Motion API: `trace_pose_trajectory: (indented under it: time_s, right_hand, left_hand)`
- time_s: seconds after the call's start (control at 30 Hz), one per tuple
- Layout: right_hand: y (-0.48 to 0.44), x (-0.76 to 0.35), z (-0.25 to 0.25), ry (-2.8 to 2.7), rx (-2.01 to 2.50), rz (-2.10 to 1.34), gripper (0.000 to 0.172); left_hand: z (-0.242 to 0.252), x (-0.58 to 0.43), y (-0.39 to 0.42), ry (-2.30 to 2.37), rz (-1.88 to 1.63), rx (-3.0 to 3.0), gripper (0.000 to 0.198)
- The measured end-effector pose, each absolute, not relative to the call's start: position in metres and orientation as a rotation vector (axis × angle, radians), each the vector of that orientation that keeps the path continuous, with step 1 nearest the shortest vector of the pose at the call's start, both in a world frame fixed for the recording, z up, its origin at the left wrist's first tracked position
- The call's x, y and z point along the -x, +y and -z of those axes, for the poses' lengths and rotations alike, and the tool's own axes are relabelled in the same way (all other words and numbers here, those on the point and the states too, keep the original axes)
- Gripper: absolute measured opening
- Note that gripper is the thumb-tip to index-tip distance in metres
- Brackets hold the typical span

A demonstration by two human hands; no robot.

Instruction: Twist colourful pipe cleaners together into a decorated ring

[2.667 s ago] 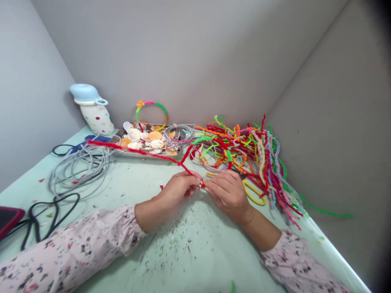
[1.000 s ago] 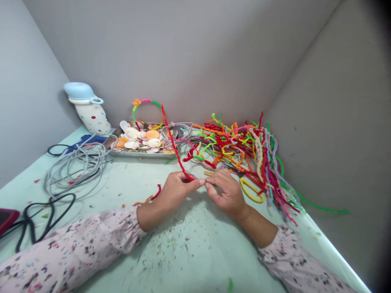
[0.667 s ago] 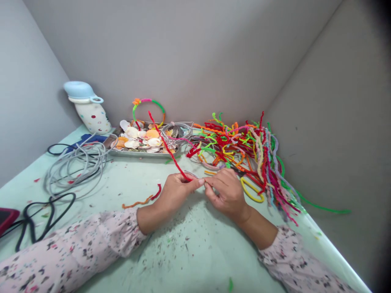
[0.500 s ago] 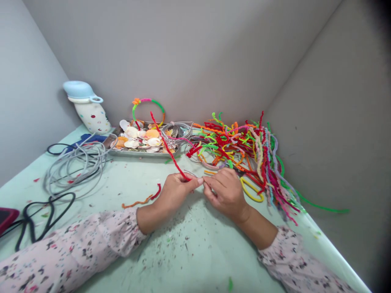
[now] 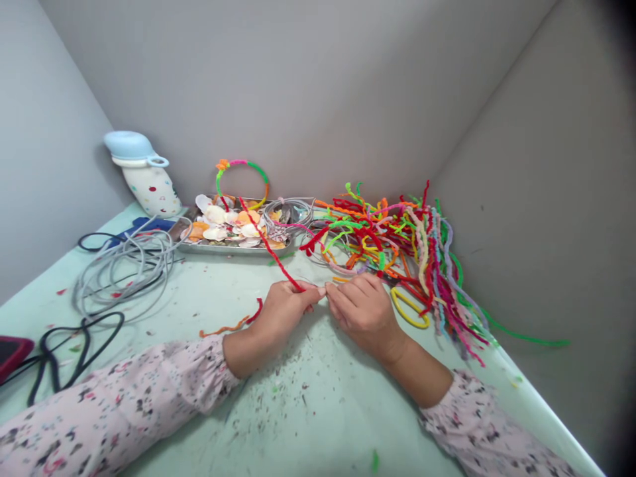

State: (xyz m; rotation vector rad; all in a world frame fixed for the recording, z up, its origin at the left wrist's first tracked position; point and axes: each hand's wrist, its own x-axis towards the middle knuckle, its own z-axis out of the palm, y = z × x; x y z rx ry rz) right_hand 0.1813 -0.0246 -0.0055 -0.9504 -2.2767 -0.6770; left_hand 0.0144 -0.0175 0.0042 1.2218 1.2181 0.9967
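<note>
My left hand (image 5: 284,315) is closed, with thumb and forefinger pinching a red pipe cleaner (image 5: 272,250). The long free end of this pipe cleaner slants up and left in front of the shell tray. Fingertip to fingertip with it, my right hand (image 5: 365,311) is also closed in a pinch; whatever lies between its fingers is too small to make out. A green and red fuzzy end (image 5: 381,262) shows just behind the right knuckles, and I cannot tell whether that hand holds it. Left of my left hand lies an orange and red pipe cleaner piece (image 5: 226,328).
A metal tray (image 5: 233,250) of seashells stands at the back, with a multicoloured pipe-cleaner ring (image 5: 258,171) upright in it. Loose pipe cleaners (image 5: 397,238) are heaped at right. A bottle (image 5: 149,189), coiled grey wire (image 5: 89,291), black cable (image 5: 42,351) and red-edged device (image 5: 14,354) occupy the left.
The red pipe cleaner's free end has dipped lower and to the left. Both hands have shifted very slightly left, still pinched together. The green and red end behind my right hand has moved a little.
</note>
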Motion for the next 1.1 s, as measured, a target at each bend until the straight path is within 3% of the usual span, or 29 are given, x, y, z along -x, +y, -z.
trace_pose_trajectory:
  time_s: [0.5, 0.63, 0.83, 0.93, 1.1]
  right_hand:
    - [-0.028, -0.179, 0.008, -2.312, 1.053, 0.723, 0.025]
    - [-0.025, -0.18, 0.009, -2.247, 1.091, 0.613, 0.02]
    - [-0.02, -0.186, 0.008, -2.136, 1.163, 0.392, 0.016]
    - [-0.019, -0.187, 0.009, -2.12, 1.156, 0.324, 0.016]
    - [-0.018, -0.187, 0.008, -2.124, 1.127, 0.28, 0.016]
  left_hand:
    - [-0.005, -0.016, -0.014, 1.213, -1.016, -1.197, 0.026]
    - [0.0, -0.016, -0.015, 1.189, -1.04, -1.256, 0.014]
    - [0.008, -0.013, -0.012, 1.224, -1.04, -1.565, 0.011]
    - [0.005, -0.009, -0.009, 1.301, -1.233, -1.86, 0.011]
    - [0.001, -0.004, -0.008, 1.259, -1.432, -2.243, 0.029]
